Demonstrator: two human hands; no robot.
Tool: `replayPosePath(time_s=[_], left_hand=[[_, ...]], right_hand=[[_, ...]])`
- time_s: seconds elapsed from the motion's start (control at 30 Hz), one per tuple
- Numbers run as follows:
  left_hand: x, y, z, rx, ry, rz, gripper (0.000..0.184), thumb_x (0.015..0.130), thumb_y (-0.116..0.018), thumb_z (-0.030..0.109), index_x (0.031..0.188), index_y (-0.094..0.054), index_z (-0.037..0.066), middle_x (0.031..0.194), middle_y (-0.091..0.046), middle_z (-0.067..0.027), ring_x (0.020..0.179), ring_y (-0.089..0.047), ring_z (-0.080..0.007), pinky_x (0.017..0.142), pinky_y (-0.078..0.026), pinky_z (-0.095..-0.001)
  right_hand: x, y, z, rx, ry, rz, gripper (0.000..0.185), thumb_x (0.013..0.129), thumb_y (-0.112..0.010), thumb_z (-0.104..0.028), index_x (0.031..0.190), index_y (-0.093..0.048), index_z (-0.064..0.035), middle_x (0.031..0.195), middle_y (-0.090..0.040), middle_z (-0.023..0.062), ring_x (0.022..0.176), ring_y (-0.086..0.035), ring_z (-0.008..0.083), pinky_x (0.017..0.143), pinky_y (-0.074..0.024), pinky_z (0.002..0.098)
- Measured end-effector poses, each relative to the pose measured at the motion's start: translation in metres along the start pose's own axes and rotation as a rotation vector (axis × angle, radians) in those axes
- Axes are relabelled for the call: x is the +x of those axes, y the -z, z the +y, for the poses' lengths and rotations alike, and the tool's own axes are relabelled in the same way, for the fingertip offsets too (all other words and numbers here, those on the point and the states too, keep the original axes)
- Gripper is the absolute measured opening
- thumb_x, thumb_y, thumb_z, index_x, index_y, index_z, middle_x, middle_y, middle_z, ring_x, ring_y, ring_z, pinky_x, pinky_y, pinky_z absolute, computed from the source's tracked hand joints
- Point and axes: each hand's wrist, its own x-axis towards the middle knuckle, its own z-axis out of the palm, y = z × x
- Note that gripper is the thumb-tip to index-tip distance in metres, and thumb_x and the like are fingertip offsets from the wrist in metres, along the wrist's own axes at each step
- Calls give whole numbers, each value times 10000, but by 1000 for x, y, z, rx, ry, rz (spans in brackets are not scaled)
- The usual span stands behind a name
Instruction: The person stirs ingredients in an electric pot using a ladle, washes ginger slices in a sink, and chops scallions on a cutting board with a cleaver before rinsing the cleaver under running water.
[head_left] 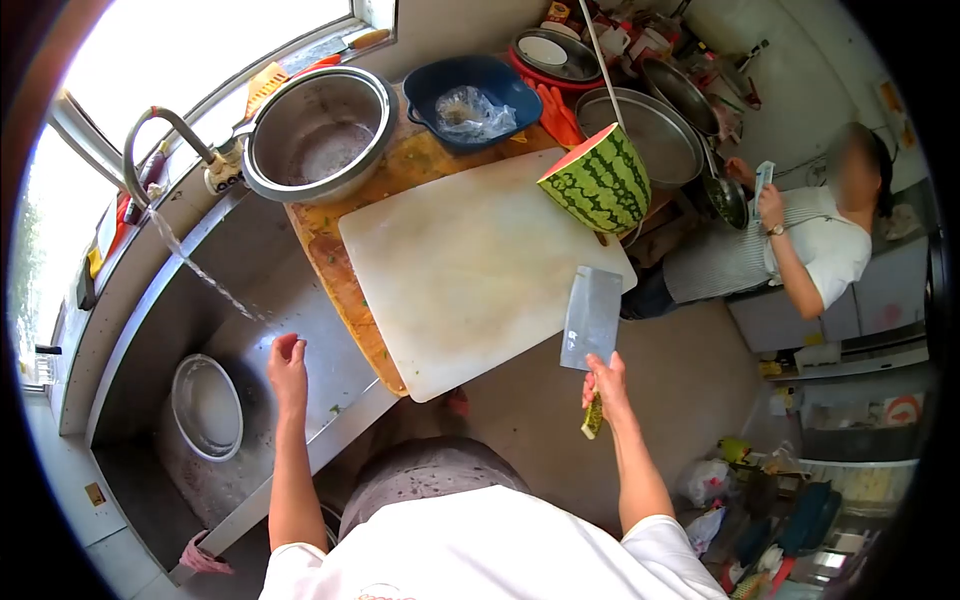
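My right hand [607, 382] is wrapped round the handle of a cleaver [592, 315], its broad grey blade pointing away from me, over the cutting board's near right edge. Below the fist a green and yellowish piece [592, 418] sticks out; whether it is the handle's end or rind I cannot tell. My left hand [287, 365] hovers over the sink with curled fingers, no object visible in them. A cut watermelon [602, 182] with striped rind sits on the far right of the white cutting board [460, 270], its red flesh barely showing.
Water runs from the faucet [165, 120] into the steel sink [330, 370], where a basin [207, 408] lies. Behind the board stand a large metal pot [375, 125] and a blue tub [425, 85] with plastic bags. At right, a person [815, 235] stands holding a paper.
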Motion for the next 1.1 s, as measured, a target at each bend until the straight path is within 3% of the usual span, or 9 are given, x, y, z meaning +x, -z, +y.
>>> replayPosePath(time_s=[0.23,0.33,0.47,0.6,0.67,0.73,0.87,0.97,1.1], left_hand=[[-8,20,10,-22,42,13,164,866,-606,96,997,-603,-2,874,-655,-67,801,-616,-134,752,-486,-263],[-3,24,-23,-96,13,39,162,864,-609,91,998,-603,1,875,-657,-69,796,-616,-137,750,-485,-264],[-9,48,-19,-12,13,79,167,857,-618,80,998,-608,-9,885,-656,-72,809,-616,-136,761,-482,-262],[-11,92,-20,-56,-3,209,140,854,-615,73,971,-608,-5,859,-642,-60,803,-606,-131,750,-478,-259],[-12,108,-33,-123,28,235,136,865,-590,63,977,-595,-14,859,-639,-64,816,-609,-136,761,-479,-259],[-10,121,-39,-234,53,233,134,874,-567,53,983,-589,-21,872,-640,-71,838,-614,-143,773,-479,-262],[-14,153,-31,-275,37,348,151,880,-569,59,1010,-586,-16,906,-640,-78,843,-616,-148,796,-482,-252],[-18,180,-34,-267,60,421,105,880,-590,87,941,-606,3,802,-619,-35,705,-584,-104,667,-477,-231],[-31,185,-40,-268,144,374,92,897,-587,127,878,-589,37,712,-570,1,593,-515,-51,537,-416,-193]], right_hand=[[-9,-30,5,-54,20,-73,234,882,-573,-164,936,-363,-78,533,-406,38,319,-405,124,258,-372,302],[-11,-45,8,-76,-43,-81,247,889,-567,-161,928,-331,-98,555,-400,37,322,-403,123,260,-381,309],[-35,-120,25,-214,-3,-359,227,891,-568,-155,910,-355,-80,548,-427,44,323,-428,129,258,-384,308],[-50,-167,14,-286,22,-309,198,897,-560,-160,924,-389,-63,549,-439,26,343,-459,123,262,-388,295],[-54,-184,14,-120,-61,-529,195,901,-555,-174,930,-393,-69,552,-440,21,343,-453,121,265,-386,298],[-75,-226,20,-234,-139,-728,195,902,-551,-181,932,-392,-73,553,-439,17,342,-447,122,274,-387,300],[-101,-312,46,-323,-32,-941,196,888,-543,-168,903,-382,-57,555,-448,32,336,-453,150,294,-402,319],[-94,-357,45,-537,383,-779,201,855,-542,-127,930,-387,-24,557,-498,103,347,-507,209,299,-411,371],[-94,-398,2,-407,249,-826,203,835,-546,-105,917,-381,-21,574,-506,111,359,-515,214,299,-416,386]])
